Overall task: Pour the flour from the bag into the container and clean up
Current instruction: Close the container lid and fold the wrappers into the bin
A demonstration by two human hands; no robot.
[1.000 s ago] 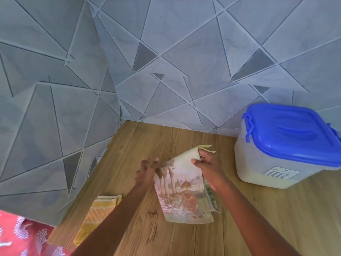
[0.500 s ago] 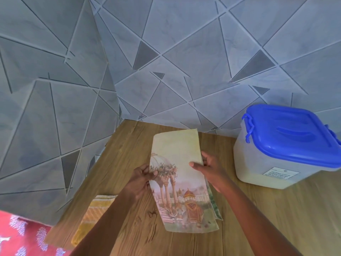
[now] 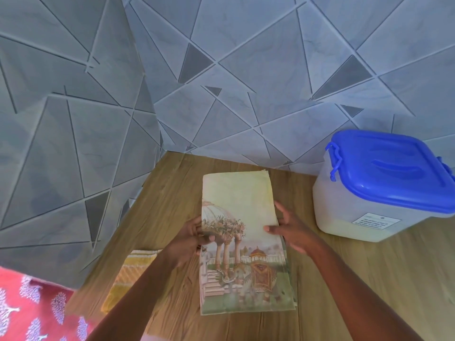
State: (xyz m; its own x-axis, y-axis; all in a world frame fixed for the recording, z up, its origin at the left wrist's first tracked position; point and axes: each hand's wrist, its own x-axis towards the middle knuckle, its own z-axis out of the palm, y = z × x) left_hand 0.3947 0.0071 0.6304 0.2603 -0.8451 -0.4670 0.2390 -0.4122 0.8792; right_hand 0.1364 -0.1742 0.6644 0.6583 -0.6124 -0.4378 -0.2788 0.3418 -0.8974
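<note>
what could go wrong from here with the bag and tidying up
1. The bag lies flat on the table, the left hand pinching one long edge and the right hand at the other; any flour left inside might puff out when it is pressed or folded.
2. The cloth sits at the table's near left edge, so a sleeve or arm could knock it off.

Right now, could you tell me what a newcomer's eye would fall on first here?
A flattened flour bag printed with a pavilion and an elephant lies mid-table, the left hand and right hand at its two sides. At the right stands a white container with a shut blue lid; a yellow cloth lies lower left.
</note>
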